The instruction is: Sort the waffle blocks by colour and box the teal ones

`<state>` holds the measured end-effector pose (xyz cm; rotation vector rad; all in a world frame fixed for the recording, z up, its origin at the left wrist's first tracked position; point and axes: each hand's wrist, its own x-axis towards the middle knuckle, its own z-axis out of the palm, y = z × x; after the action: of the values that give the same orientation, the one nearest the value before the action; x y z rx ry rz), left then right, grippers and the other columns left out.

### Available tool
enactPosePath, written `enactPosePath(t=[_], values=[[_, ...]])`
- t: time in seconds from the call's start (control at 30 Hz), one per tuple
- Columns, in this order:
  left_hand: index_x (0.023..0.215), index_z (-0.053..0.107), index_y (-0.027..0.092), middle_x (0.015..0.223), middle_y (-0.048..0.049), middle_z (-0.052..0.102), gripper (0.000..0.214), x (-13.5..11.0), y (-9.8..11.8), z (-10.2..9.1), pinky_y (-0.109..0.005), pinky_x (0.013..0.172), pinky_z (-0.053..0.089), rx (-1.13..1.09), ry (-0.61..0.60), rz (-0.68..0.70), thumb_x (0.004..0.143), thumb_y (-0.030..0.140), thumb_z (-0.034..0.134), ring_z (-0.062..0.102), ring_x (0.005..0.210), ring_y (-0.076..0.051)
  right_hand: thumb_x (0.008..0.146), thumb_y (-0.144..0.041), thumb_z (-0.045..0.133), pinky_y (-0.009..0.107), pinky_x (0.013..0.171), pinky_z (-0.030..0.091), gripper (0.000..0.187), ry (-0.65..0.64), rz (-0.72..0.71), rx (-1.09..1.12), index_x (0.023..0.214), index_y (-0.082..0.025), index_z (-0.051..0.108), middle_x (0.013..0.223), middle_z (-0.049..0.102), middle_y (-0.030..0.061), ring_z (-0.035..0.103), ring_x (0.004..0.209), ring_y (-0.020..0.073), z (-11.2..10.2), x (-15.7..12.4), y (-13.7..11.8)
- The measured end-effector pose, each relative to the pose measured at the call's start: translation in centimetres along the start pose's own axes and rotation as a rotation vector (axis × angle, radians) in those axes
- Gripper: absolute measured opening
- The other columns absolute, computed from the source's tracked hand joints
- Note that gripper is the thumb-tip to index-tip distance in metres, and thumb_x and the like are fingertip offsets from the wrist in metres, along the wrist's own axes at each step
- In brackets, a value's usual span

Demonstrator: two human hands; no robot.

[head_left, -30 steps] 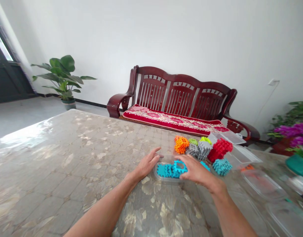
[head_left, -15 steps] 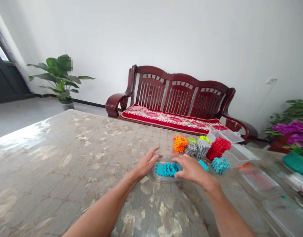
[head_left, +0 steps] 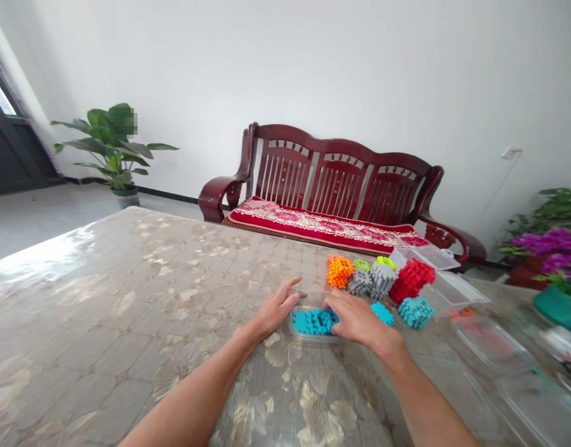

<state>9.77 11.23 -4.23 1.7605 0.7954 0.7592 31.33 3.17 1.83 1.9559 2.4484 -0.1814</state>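
Observation:
A small clear plastic container [head_left: 308, 338] sits on the table, holding a row of blue interlocking toy pieces [head_left: 306, 322]. My left hand [head_left: 277, 308] rests at its left end, fingers stretched out and touching the rim. Over the container's right part, my right hand [head_left: 357, 316] has its thumb and fingers curled around blue pieces; its fingertips partly hide them. Just beyond that hand lies another blue piece cluster [head_left: 382, 313]. Behind stand stacked pieces in orange [head_left: 340, 271], dark grey [head_left: 359, 282], light grey [head_left: 383, 280], red [head_left: 410, 279] and teal [head_left: 416, 311].
A clear box with its lid raised [head_left: 453, 290] stands behind the stacks. Clear lids or trays [head_left: 493, 341] lie at the right, near a green pot of purple flowers [head_left: 558, 307]. A wooden bench [head_left: 336, 180] is across the patterned table [head_left: 127, 310].
My right hand has shifted very slightly within the container, and the blue pieces under its fingers sit flatter. My left hand stays in place.

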Motion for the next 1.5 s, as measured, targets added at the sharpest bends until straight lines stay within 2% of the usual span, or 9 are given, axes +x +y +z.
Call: enactPosePath(t=[0.13,0.23,0.4,0.5,0.6,0.83,1.2,1.37,1.5], values=[[0.145,0.044,0.019,0.121,-0.0074,0.074,0.058,0.0,0.0,0.0,-0.041,0.113,0.037,-0.003,-0.005,0.010,0.094,0.045,0.042,0.062,0.119,-0.023,0.068,-0.007,0.061,0.031,0.091,0.045,0.039,-0.018,-0.014,0.084,0.103,-0.022,0.069,0.114,0.069,0.0058,0.061,0.110,0.0238,-0.5,-0.1,-0.2],[0.145,0.044,0.020,0.122,-0.0077,0.074,0.058,0.0,-0.2,0.0,-0.043,0.114,0.036,-0.020,0.003,0.013,0.094,0.047,0.042,0.061,0.120,-0.024,0.073,-0.013,0.060,0.031,0.088,0.048,0.035,0.073,0.025,0.223,0.104,-0.023,0.071,0.108,0.073,0.0043,0.066,0.100,0.0216,-1.1,-0.6,0.2],[0.144,0.045,0.021,0.122,-0.0080,0.074,0.058,0.2,-0.4,0.1,-0.044,0.115,0.036,-0.062,0.025,0.013,0.093,0.048,0.045,0.061,0.121,-0.024,0.086,-0.026,0.051,0.033,0.088,0.052,0.030,0.460,0.440,0.313,0.108,-0.024,0.071,0.107,0.076,0.0048,0.069,0.097,0.0221,-0.9,-2.9,5.2],[0.144,0.045,0.021,0.123,-0.0084,0.073,0.057,0.2,-0.5,0.1,-0.044,0.115,0.036,-0.080,0.047,0.010,0.093,0.047,0.045,0.061,0.122,-0.023,0.085,-0.031,0.056,0.035,0.089,0.050,0.036,0.411,0.684,0.137,0.118,-0.022,0.069,0.114,0.074,0.0086,0.068,0.104,0.0259,0.1,-4.6,8.7],[0.144,0.044,0.019,0.124,-0.0096,0.073,0.057,0.3,-0.6,0.1,-0.043,0.114,0.038,-0.104,0.057,0.006,0.093,0.045,0.045,0.062,0.121,-0.023,0.085,-0.038,0.058,0.037,0.090,0.048,0.045,0.258,0.760,0.046,0.125,-0.020,0.066,0.118,0.073,0.0120,0.067,0.109,0.0297,1.1,-5.7,10.2],[0.144,0.044,0.019,0.123,-0.0099,0.073,0.057,0.4,-1.0,0.1,-0.044,0.112,0.040,-0.135,0.071,-0.001,0.093,0.047,0.046,0.064,0.119,-0.023,0.080,-0.038,0.062,0.040,0.088,0.048,0.057,0.078,0.744,-0.006,0.134,-0.019,0.059,0.129,0.068,0.0144,0.064,0.116,0.0340,1.8,-5.3,9.3],[0.143,0.046,0.019,0.120,-0.0090,0.074,0.055,0.6,-1.3,0.2,-0.044,0.113,0.040,-0.142,0.080,-0.010,0.093,0.043,0.046,0.064,0.119,-0.023,0.079,-0.023,0.055,0.037,0.086,0.048,0.053,0.056,0.764,-0.023,0.131,-0.019,0.061,0.125,0.070,0.0141,0.066,0.113,0.0314,1.7,-4.8,8.9],[0.143,0.045,0.018,0.120,-0.0093,0.074,0.054,0.3,-0.6,0.1,-0.044,0.114,0.039,-0.123,0.069,-0.013,0.093,0.041,0.045,0.064,0.119,-0.023,0.079,-0.027,0.059,0.039,0.093,0.048,0.056,0.225,0.687,0.076,0.134,-0.017,0.059,0.126,0.069,0.0155,0.065,0.114,0.0314,0.1,-4.7,8.2],[0.143,0.045,0.018,0.120,-0.0091,0.074,0.055,0.1,-0.3,0.0,-0.043,0.113,0.040,-0.128,0.062,-0.005,0.093,0.041,0.045,0.064,0.119,-0.023,0.077,-0.032,0.063,0.038,0.097,0.049,0.058,0.421,0.429,0.312,0.134,-0.022,0.059,0.130,0.067,0.0087,0.064,0.115,0.0269,-1.4,-3.9,5.1]])
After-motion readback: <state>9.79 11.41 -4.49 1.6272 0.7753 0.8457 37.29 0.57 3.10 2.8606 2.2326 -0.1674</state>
